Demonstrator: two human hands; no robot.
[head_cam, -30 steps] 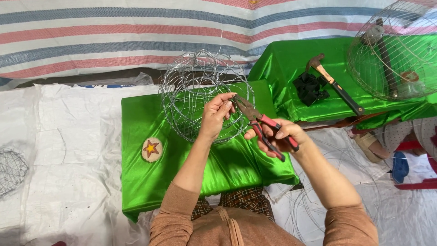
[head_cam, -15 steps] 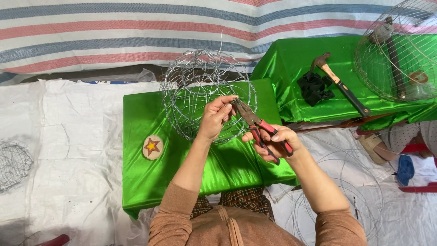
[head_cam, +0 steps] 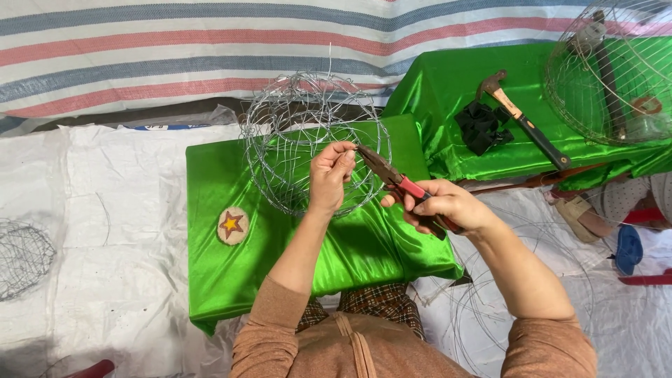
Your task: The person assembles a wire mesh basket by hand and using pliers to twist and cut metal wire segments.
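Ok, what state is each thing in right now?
Round silver wire-mesh basket: unfinished, resting on green cloth.
Red-handled pliers: gripped, nose at the wire.
Left hand: pinching wire.
Right hand: closed on pliers.
Wooden-handled hammer: lying unused.
Second wire basket: set aside.

3 wire baskets (head_cam: 315, 140), 1 pliers (head_cam: 399, 183), 1 hammer (head_cam: 521, 119)

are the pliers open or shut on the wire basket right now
Cannot tell for certain. The pliers in the right hand have their nose at the wire basket beside the left hand, but the tip is too small to read.
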